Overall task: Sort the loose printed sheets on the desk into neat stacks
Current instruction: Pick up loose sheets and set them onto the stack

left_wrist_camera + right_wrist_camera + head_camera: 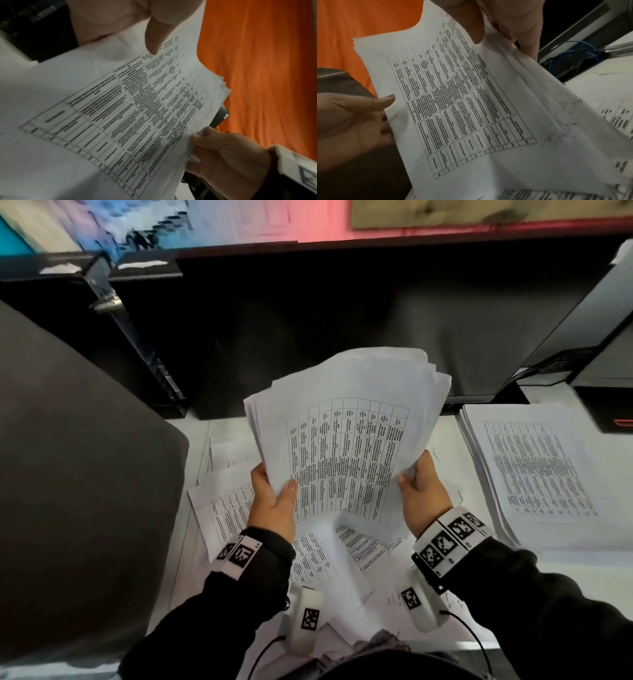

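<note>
We've got a fat bundle of printed sheets [346, 440] lifted off the worktop, tilted up and away, edges fanned and uneven, top page showing a ruled table packed with text. It's sagging and bent in the middle. Under it there's a loose mess of printed pages [322, 556] lying overlapped at all angles, some partly hidden. Off to the right sits one stack [534, 474] lying flat, pretty tidy, same kind of table printout on top.

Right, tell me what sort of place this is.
Likely an office desk: a stack of printed tables, loose printed sheets on the white desk, and a dark monitor behind.
</note>
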A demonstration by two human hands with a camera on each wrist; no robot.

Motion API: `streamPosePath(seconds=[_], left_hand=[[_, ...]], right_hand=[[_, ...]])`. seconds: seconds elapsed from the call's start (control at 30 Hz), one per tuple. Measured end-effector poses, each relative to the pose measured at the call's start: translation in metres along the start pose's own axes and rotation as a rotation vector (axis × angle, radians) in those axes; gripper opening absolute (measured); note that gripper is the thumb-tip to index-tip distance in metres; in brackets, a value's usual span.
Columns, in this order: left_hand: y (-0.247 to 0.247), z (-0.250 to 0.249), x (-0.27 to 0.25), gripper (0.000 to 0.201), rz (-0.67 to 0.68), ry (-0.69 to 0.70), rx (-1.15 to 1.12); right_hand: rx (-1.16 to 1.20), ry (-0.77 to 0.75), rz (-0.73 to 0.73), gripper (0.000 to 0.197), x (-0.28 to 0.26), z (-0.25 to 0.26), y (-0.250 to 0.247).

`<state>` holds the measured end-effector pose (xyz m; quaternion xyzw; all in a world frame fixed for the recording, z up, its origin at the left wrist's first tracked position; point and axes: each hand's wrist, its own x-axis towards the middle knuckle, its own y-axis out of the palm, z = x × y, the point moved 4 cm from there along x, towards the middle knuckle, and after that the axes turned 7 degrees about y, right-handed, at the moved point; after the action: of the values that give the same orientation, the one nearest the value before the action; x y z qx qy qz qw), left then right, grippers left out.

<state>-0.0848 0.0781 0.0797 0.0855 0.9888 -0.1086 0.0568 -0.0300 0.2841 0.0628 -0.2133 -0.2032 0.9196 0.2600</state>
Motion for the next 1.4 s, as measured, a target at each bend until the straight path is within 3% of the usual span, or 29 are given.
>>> streamPosePath(seconds=[0.13,0.37,0.5,0.73,0.83,1.0,1.13,1.27,1.33,1.4], left_hand=[[0.0,0.009,-0.001,0.039,-0.025,-0.05,-0.067],[-0.007,0.006,0.004,0.044,-0.03,0.02,-0.15],[-0.004,0.011,0.006,0.052,-0.019,0.028,-0.126],[0.001,-0.012,0.004,0.032,-0.077,0.077,-0.16],[0.0,-0.016,0.009,0.027,-0.08,0.128,-0.128],[-0.004,-0.005,0.012,0.033,-0.067,0.09,-0.093],[-0.002,-0.004,0.011,0.038,-0.02,0.071,-0.108],[0.0,-0.005,0.011,0.028,0.013,0.066,-0.155],[-0.001,-0.003,0.012,0.031,0.016,0.059,-0.15],[-0.003,0.001,0.014,0.035,0.008,0.051,-0.15]], right_hand=[[0.032,-0.013,0.0,0.012,-0.002,0.001,-0.004],[0.226,-0.09,0.02,0.036,-0.005,0.011,-0.015],[0.189,-0.068,0.077,0.037,-0.003,0.002,-0.013],[0.209,-0.111,0.041,0.026,0.001,0.014,-0.018],[0.198,-0.126,0.059,0.03,0.0,0.016,-0.014],[0.215,-0.157,0.078,0.03,0.0,0.019,-0.018],[0.218,-0.357,-0.027,0.041,-0.006,0.055,-0.038],[0.202,-0.659,-0.152,0.072,-0.023,0.09,-0.057],[0.085,-0.79,-0.204,0.08,-0.027,0.097,-0.059],[-0.13,-0.879,-0.257,0.072,-0.026,0.097,-0.057]])
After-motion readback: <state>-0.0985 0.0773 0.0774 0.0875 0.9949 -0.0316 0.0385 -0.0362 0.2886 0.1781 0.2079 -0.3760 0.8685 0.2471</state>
